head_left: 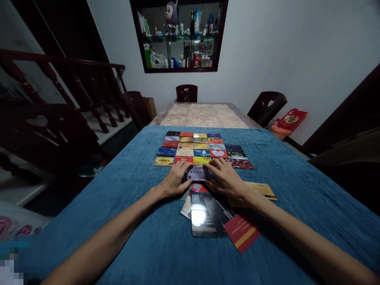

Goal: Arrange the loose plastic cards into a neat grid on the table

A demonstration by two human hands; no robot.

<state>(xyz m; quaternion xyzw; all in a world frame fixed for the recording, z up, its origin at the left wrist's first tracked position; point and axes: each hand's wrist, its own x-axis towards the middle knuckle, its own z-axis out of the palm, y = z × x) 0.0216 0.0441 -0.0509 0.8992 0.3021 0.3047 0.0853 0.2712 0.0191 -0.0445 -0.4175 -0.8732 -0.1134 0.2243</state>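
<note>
Between my two hands is a pale purple plastic card (197, 173) with small print. My left hand (175, 178) pinches its left edge, and my right hand (225, 177) grips its right edge. Just beyond, several cards lie in neat rows, among them a yellow card (201, 160), a red card with a white heart (219, 154) and a gold card (163, 161). Nearer me is a loose overlapping pile: a glossy black card (199, 221), a red card with an orange stripe (242, 234) and, partly under my right forearm, a gold card (263, 190).
A blue cloth (130, 233) covers the near part of the table, with a patterned tabletop (202, 114) beyond. Dark wooden chairs stand at the far end (187, 93) and right (267, 106). A wooden railing (74, 65) runs along the left, and a red bag (292, 120) sits at right.
</note>
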